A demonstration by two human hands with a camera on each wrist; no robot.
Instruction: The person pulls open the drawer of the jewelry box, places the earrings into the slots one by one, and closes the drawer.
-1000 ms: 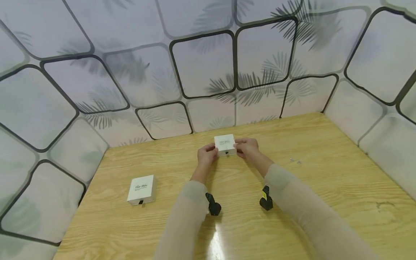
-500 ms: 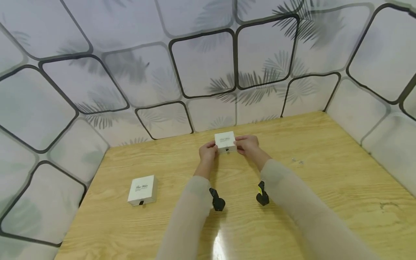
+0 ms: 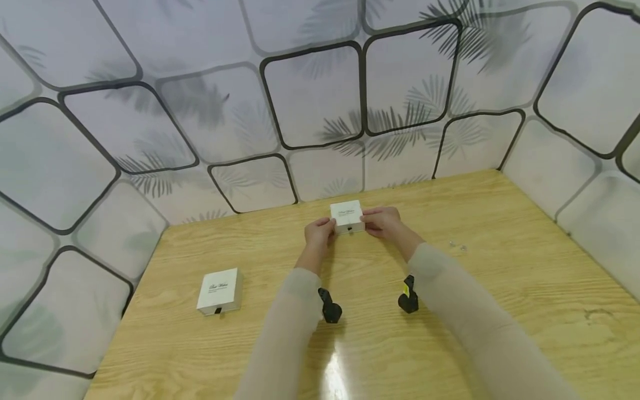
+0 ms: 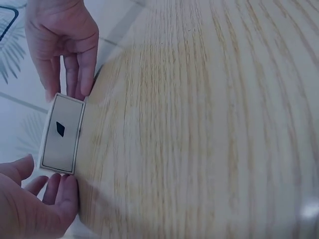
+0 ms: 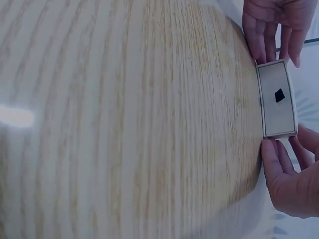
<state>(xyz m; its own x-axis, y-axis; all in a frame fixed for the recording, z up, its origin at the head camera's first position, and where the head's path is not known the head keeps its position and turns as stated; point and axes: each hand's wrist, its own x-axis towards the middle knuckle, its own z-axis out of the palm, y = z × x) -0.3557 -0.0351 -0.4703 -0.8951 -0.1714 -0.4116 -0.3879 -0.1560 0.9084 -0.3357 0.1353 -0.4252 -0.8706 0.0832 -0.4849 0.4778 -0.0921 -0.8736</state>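
Observation:
A small white drawer-style gift box (image 3: 346, 214) with dark script on its lid lies near the far edge of the table. My left hand (image 3: 318, 234) holds its left side and my right hand (image 3: 383, 221) its right side, thumbs toward the near corners. In the left wrist view, the box's front face (image 4: 64, 144) shows a black pull tab (image 4: 60, 129), and the drawer sits flush in its sleeve. The right wrist view has the same front face (image 5: 275, 114) between the fingers of both hands. The box's back is hidden.
A second white gift box (image 3: 218, 289) with matching script and a black tab stands at the left of the wooden table (image 3: 280, 355). Tiny clear pieces (image 3: 458, 246) lie on the right. A patterned fabric wall (image 3: 320, 100) rises behind the table and at both sides.
Both hands have shifted the held box slightly away, toward the back wall, and their grip looks the same. The second box has stayed in place.

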